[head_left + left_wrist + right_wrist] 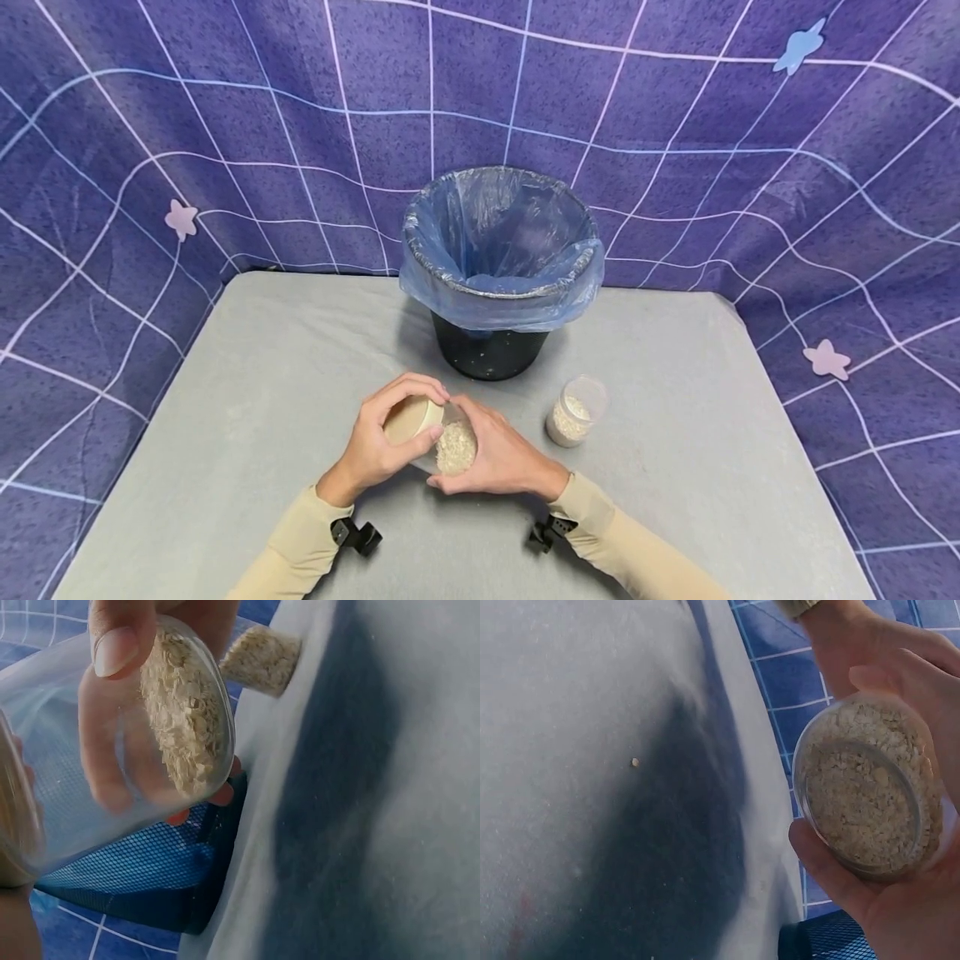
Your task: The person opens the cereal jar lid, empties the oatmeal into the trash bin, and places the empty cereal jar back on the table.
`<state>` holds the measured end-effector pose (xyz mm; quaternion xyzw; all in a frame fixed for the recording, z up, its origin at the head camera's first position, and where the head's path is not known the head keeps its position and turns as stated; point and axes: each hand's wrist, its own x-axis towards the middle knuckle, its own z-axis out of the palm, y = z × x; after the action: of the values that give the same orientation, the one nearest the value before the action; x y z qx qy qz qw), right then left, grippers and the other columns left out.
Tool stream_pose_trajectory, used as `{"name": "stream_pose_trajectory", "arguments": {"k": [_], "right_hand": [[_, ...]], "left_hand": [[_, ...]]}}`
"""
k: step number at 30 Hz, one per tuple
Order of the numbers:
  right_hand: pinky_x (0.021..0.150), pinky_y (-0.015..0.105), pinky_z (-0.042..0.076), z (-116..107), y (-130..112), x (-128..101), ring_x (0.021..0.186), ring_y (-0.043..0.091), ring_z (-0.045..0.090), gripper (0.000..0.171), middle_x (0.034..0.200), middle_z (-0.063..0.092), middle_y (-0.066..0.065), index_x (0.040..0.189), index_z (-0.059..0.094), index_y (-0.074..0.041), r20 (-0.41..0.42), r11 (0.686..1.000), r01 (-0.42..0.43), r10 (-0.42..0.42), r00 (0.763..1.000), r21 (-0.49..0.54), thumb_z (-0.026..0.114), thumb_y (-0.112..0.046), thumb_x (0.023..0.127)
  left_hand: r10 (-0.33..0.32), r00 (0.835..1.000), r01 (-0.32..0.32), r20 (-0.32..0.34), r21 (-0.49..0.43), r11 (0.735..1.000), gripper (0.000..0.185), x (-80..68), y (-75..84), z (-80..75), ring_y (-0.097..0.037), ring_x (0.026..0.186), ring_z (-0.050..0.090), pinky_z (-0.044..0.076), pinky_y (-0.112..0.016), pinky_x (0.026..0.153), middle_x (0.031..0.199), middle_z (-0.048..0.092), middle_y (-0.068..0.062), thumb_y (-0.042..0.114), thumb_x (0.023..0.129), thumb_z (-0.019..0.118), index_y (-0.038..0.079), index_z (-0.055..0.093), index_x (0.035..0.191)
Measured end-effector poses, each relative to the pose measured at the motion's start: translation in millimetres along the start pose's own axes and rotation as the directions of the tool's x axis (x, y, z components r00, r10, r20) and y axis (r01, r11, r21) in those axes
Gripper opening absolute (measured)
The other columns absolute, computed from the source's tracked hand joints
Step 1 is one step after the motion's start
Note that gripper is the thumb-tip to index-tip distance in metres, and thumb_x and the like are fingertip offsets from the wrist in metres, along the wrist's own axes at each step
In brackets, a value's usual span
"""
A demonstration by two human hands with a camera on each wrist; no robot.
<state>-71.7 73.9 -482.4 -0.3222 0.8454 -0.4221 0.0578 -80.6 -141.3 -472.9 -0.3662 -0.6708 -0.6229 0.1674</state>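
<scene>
We noted the bin (495, 333) standing on the counter (225, 400) toward its far edge, roughly centred, with a bag (498, 250) lining it and folded out over the rim. Before the bin, near the counter's middle, both hands met on a jar (442, 437) tipped on its side: left hand (378, 450) at the lid (408, 417) end, right hand (498, 458) round the base, flakes (866, 791) lying inside. A second jar (573, 411) stood upright on the counter just right of the hands, before the bin's right side.

Clear jar (442, 437) of oat flakes, tan-lidded, tilted sideways above table.
</scene>
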Motion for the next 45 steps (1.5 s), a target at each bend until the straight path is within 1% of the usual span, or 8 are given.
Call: {"name": "stream_pose_trajectory", "arguments": {"k": [4,8,12,23,27,31,39,45], "right_hand": [[0.092,0.030,0.057,1,2,0,0.107,0.010,0.066,0.089,0.122,0.068,-0.004,0.145,0.051,-0.019,-0.010,1.000,0.002,-0.002,1.000,0.028,0.094,-0.049,0.073],[0.089,0.026,0.058,0,3,1,0.104,0.008,0.066,0.085,0.118,0.068,-0.003,0.141,0.052,-0.020,-0.014,0.997,0.032,-0.031,0.999,0.068,0.095,-0.048,0.073],[0.086,0.023,0.057,1,3,3,0.102,0.006,0.066,0.082,0.116,0.068,-0.003,0.139,0.052,-0.021,-0.014,0.996,0.043,-0.042,0.999,0.079,0.095,-0.048,0.074],[0.092,0.025,0.057,4,0,3,0.105,0.007,0.066,0.089,0.119,0.068,-0.005,0.143,0.051,-0.024,-0.027,0.997,0.027,-0.025,0.999,0.076,0.097,-0.051,0.072],[0.090,0.025,0.057,7,-2,3,0.103,0.007,0.066,0.088,0.117,0.067,-0.008,0.140,0.053,-0.024,-0.066,0.996,0.021,-0.016,0.998,0.085,0.099,-0.052,0.070],[0.087,0.024,0.057,9,-4,4,0.101,0.007,0.066,0.083,0.114,0.067,-0.010,0.137,0.055,-0.025,-0.090,0.995,0.026,-0.017,0.996,0.093,0.099,-0.047,0.070],[0.088,0.025,0.058,11,-6,4,0.101,0.008,0.066,0.084,0.117,0.067,-0.009,0.138,0.056,-0.022,-0.116,0.996,0.014,-0.003,0.993,0.090,0.098,-0.044,0.069],[0.089,0.025,0.058,12,-8,3,0.103,0.008,0.065,0.086,0.119,0.066,-0.009,0.141,0.055,-0.024,-0.122,0.995,-0.003,0.016,0.992,0.103,0.099,-0.043,0.069]], "left_hand": [[0.004,1.000,-0.005,0.025,0.036,0.999,0.040,0.9,-0.9,-0.8,-0.027,0.112,0.066,0.050,-0.027,0.098,0.116,0.071,-0.013,-0.002,0.077,0.081,0.005,0.072,0.115],[0.016,0.999,-0.020,0.049,0.075,0.997,0.045,1.4,-1.3,-2.7,-0.027,0.112,0.065,0.050,-0.027,0.099,0.118,0.070,-0.012,-0.002,0.073,0.082,0.004,0.072,0.117],[0.029,0.998,-0.035,0.053,0.107,0.994,0.051,1.2,-1.6,-3.4,-0.026,0.113,0.065,0.050,-0.026,0.098,0.119,0.070,-0.012,-0.002,0.071,0.082,0.006,0.072,0.120],[0.084,0.996,-0.081,-0.034,0.086,0.993,0.042,3.5,2.9,4.1,-0.027,0.106,0.068,0.052,-0.026,0.097,0.110,0.072,-0.016,-0.006,0.071,0.081,0.001,0.074,0.111],[0.081,0.995,-0.075,-0.060,0.093,0.993,0.039,4.5,6.5,6.3,-0.027,0.105,0.068,0.052,-0.027,0.097,0.108,0.072,-0.016,-0.006,0.072,0.081,0.002,0.075,0.110],[0.073,0.995,-0.065,-0.074,0.104,0.992,0.039,5.4,9.3,7.4,-0.027,0.104,0.068,0.052,-0.027,0.098,0.107,0.072,-0.015,-0.006,0.071,0.080,0.003,0.076,0.109],[0.069,0.993,-0.058,-0.097,0.109,0.992,0.033,7.1,13.7,7.4,-0.027,0.103,0.069,0.052,-0.027,0.098,0.106,0.073,-0.015,-0.004,0.074,0.081,0.002,0.077,0.106],[0.073,0.991,-0.059,-0.112,0.121,0.991,0.029,8.7,16.6,9.2,-0.027,0.103,0.069,0.053,-0.027,0.099,0.106,0.074,-0.014,-0.003,0.076,0.081,0.002,0.077,0.104]]}}
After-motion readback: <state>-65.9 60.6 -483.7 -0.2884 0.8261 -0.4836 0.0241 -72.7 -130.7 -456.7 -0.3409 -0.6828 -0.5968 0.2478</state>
